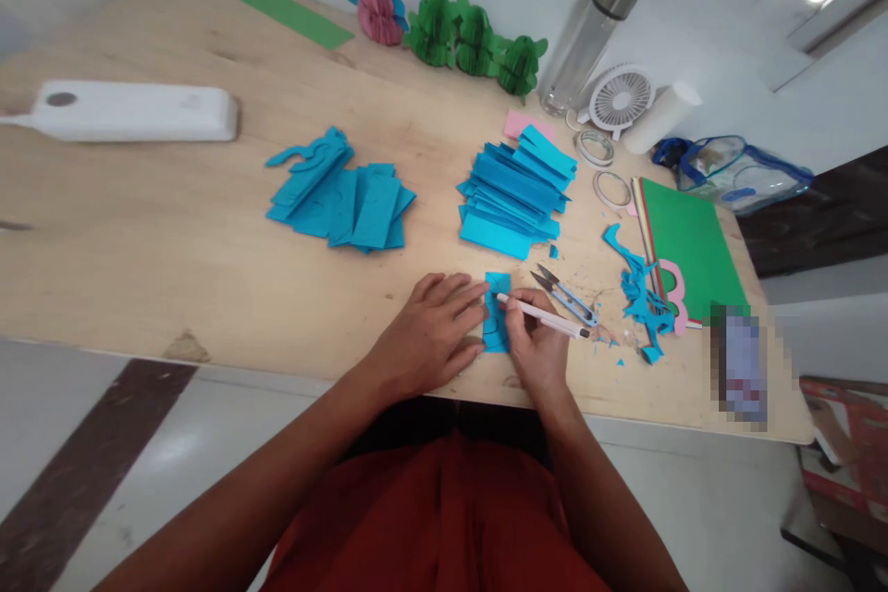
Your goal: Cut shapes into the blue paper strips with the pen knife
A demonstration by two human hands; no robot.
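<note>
A small blue paper strip point(497, 339) lies near the table's front edge, with dark curved lines drawn on it. Flat beside it, my left hand point(437, 333) rests with fingers stretched out, their tips touching the strip's left edge. My right hand point(537, 342) grips a white pen point(548, 316), its tip on or just above the paper. Just beyond that hand lie thread snips point(565, 294) with pale blue handles. Farther back sits a pile of blue strips point(513, 194), and to the left a second stack of folded blue pieces point(347, 203).
Blue paper scraps point(642, 291) and a pink cutout point(672, 296) lie at right by green sheets point(694, 245). Tape rolls point(611, 190), a small fan point(621, 100), a bottle point(589, 42) and green paper crafts point(475, 42) line the wall. A white device point(139, 111) is at left.
</note>
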